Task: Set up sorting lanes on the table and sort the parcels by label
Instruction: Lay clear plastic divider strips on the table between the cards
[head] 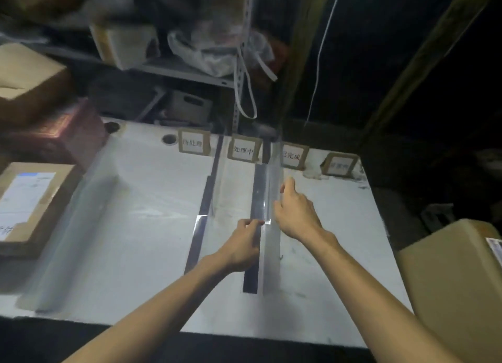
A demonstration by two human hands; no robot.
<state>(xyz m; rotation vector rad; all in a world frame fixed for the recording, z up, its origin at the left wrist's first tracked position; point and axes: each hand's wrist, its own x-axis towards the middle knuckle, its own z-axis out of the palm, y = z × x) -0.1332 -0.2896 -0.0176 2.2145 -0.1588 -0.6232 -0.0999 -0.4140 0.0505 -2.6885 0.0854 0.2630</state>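
Note:
A white table (135,221) carries two dark tape strips running front to back, one (205,207) left of centre and one (256,205) at the centre. A long clear plastic divider (273,243) stands along the centre strip. My left hand (244,245) pinches the divider's lower edge beside the strip. My right hand (294,213) grips its upright wall from the right. Several cardboard label cards stand along the far edge, among them one at the left (193,144), a second (244,150) and a third (293,156). Another clear sheet (214,183) rises by the left strip.
A rolled clear sheet (73,226) lies on the table's left side. A labelled cardboard parcel (30,199) and a dark red box (59,134) sit at the left. A tan parcel (456,275) stands at the right. Metal shelving (190,71) with bags is behind.

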